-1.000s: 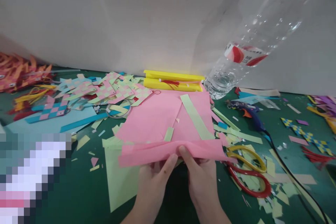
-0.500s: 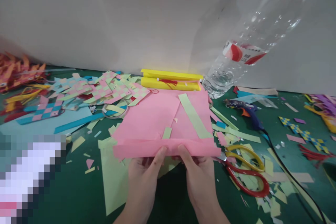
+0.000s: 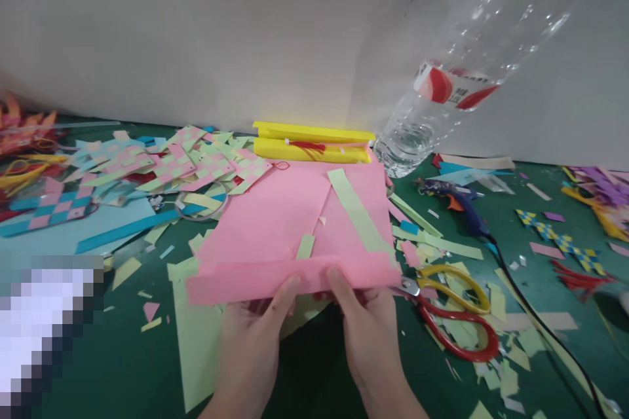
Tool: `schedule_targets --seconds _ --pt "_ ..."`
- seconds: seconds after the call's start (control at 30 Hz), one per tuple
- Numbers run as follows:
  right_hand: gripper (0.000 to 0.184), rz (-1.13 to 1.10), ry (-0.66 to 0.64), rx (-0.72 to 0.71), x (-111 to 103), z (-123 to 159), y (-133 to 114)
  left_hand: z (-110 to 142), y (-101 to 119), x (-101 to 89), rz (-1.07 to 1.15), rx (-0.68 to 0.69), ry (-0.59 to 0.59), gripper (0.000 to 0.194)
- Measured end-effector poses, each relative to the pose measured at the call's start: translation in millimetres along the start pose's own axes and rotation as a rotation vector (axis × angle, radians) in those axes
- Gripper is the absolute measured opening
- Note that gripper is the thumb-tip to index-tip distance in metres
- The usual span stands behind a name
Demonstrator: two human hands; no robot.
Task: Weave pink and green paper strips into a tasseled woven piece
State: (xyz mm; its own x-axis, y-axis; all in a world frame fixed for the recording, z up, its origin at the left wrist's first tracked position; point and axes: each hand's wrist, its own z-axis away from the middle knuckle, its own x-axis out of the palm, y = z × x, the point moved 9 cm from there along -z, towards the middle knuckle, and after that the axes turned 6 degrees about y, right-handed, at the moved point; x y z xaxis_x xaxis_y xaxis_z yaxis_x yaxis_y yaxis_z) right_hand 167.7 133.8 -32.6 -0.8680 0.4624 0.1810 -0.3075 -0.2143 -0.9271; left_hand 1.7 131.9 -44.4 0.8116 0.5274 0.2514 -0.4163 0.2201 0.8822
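Both my hands pinch the near edge of a pink paper sheet (image 3: 275,222), which is folded over into a narrow strip along the front. My left hand (image 3: 253,334) grips the fold with the thumb on top, just left of centre. My right hand (image 3: 366,327) grips it right beside, thumb on top too. Pale green paper strips (image 3: 356,209) lie on the pink sheet. More pale green paper (image 3: 196,340) lies under it on the green table (image 3: 98,373).
Red and yellow scissors (image 3: 455,314) lie right of my right hand. A blue glue gun (image 3: 459,203) with a black cord sits behind them. A clear plastic bottle (image 3: 442,98) leans at the wall beside yellow folded paper (image 3: 309,143). Woven paper pieces (image 3: 171,167) and scraps cover the left.
The view has shifted, so everything sits a bit lower and further left. Both hands keep pinching the folded pink edge, and my thumbs have slid slightly along it.
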Motion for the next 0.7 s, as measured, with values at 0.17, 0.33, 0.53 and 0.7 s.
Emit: schedule_targets --seconds 0.17,0.33,0.53,0.7 --pt "0.030 -0.092 0.039 0.054 -5.2 -1.8 9.5 -1.2 7.0 6.2 0.074 0.006 -0.027 0.029" --pt "0.023 -0.247 0.122 0.097 -9.0 -3.5 8.8 -2.1 9.6 11.0 0.125 0.014 -0.087 0.031" --pt "0.023 -0.220 0.072 0.071 -5.2 -7.6 8.7 -3.5 8.0 9.7 0.172 0.023 -0.104 0.028" --pt "0.028 -0.119 0.067 0.052 -5.8 -4.0 7.5 -1.7 14.6 8.1 0.220 0.055 -0.105 0.024"
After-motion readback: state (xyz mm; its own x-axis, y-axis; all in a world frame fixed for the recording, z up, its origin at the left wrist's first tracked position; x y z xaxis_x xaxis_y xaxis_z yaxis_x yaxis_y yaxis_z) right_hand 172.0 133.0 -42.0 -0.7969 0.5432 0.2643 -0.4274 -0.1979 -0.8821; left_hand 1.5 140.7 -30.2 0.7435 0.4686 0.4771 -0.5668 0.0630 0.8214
